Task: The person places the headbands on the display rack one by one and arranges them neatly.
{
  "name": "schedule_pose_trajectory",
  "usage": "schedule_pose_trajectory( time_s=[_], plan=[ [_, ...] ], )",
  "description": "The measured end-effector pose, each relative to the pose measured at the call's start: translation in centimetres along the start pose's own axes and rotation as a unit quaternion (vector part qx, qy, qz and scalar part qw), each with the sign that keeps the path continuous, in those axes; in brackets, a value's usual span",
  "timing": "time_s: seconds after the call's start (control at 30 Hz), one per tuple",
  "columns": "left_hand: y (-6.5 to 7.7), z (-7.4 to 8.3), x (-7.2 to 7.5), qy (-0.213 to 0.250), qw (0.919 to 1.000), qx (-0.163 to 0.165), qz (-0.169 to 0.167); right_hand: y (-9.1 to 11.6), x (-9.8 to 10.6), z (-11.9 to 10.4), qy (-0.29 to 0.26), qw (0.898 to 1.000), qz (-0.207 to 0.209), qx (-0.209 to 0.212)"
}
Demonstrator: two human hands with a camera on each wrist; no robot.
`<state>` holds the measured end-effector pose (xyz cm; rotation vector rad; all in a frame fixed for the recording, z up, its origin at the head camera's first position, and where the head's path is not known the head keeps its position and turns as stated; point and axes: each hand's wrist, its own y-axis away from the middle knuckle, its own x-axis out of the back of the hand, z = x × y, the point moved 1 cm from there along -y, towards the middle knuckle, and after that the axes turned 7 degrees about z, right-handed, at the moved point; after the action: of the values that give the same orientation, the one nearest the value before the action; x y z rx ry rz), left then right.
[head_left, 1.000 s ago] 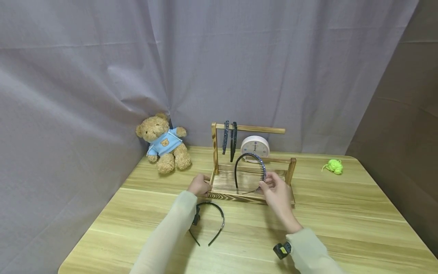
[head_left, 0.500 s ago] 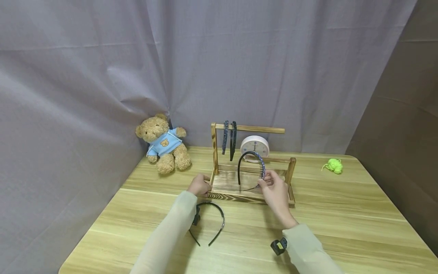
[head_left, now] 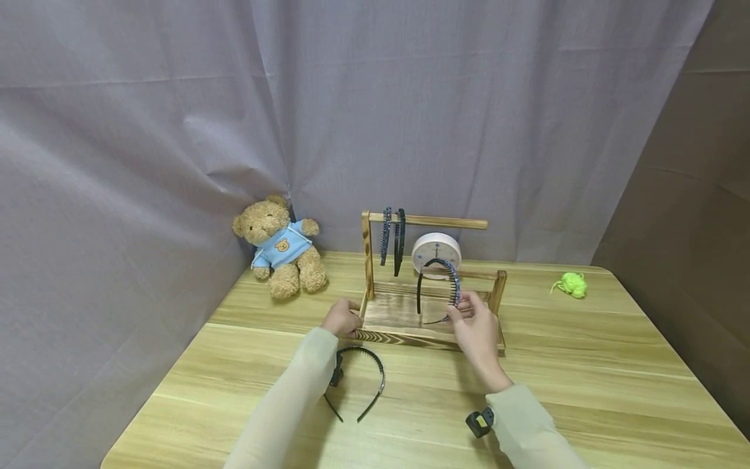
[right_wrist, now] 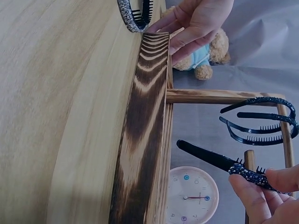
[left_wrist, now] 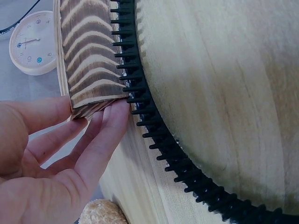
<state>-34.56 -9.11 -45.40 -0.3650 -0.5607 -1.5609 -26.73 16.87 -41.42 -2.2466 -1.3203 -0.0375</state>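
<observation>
A small wooden rack [head_left: 410,338] with a raised bar stands on the table. Its front left corner is held by my left hand [head_left: 342,318], thumb on one side and fingertips on the other in the left wrist view. My right hand [head_left: 476,327] pinches a toothed black headband with sparkling blue stones [right_wrist: 252,176] by one side, in front of the rack and below the bar's free end. Two dark headbands, a beaded one [head_left: 385,236] and a plainer one [head_left: 400,242], hang near the bar's left end. Another toothed headband [head_left: 382,376] lies on the table, partly hidden by my left wrist.
Behind the rack is a round white clock [head_left: 436,253]. A teddy bear [head_left: 281,247] in a blue top sits at the back left, and bright green yarn [head_left: 572,284] lies at the right. Grey curtain [head_left: 410,98] surrounds the table's back and sides.
The headband in my right hand has shifted slightly right and up and turned, so its loop looks narrower. My left hand, the rack and the other headbands have stayed put.
</observation>
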Motion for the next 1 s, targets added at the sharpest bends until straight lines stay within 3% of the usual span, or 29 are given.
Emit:
schedule_pose_trajectory(
  time_s=[0.43, 1.0],
  plan=[
    [0.2, 0.1, 0.2, -0.003, 1.0, -0.004, 0.004, -0.2, 0.6, 0.8, 0.002, 1.0, 0.005, -0.018],
    [0.1, 0.1, 0.2, 0.0, 1.0, -0.003, 0.003, -0.4, 1.8, 2.0, 0.038, 0.998, 0.049, -0.007]
  ],
)
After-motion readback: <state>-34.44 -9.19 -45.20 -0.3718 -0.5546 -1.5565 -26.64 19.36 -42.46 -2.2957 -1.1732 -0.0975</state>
